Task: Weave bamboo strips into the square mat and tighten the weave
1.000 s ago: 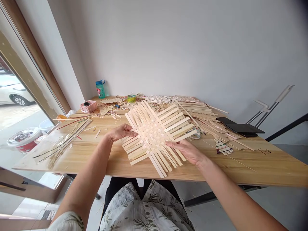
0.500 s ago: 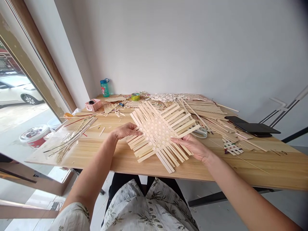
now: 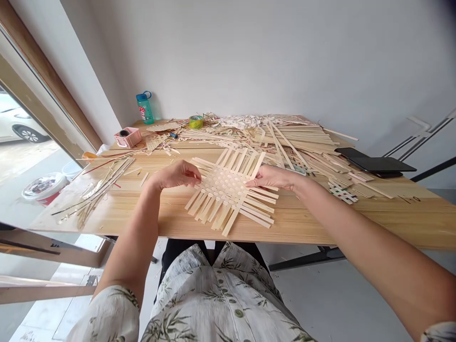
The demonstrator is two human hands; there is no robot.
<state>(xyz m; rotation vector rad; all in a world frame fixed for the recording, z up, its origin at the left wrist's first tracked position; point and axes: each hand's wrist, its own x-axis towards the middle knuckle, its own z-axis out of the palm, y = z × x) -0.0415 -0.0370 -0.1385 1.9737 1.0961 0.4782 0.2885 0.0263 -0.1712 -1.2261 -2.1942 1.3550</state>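
Observation:
A square mat woven from pale flat bamboo strips (image 3: 225, 184) is held a little above the near part of the table, with loose strip ends sticking out on all its sides. My left hand (image 3: 180, 175) pinches its left edge between thumb and fingers. At the right edge, my right hand (image 3: 272, 178) grips the weave, thumb on top and the other fingers hidden partly behind the strips.
Behind the mat lies a pile of loose strips (image 3: 299, 137). A blue-green bottle (image 3: 144, 108), yellow tape roll (image 3: 195, 122) and pink basket (image 3: 128, 137) stand at the back left. Thin sticks (image 3: 101, 190) lie left. Rightward are a black tablet-like object (image 3: 377, 164) and a small coloured weave (image 3: 342, 191).
The mat has turned in my hands, so its strip ends point in different directions. My right hand has shifted up along the right edge. The camera view has tilted downward.

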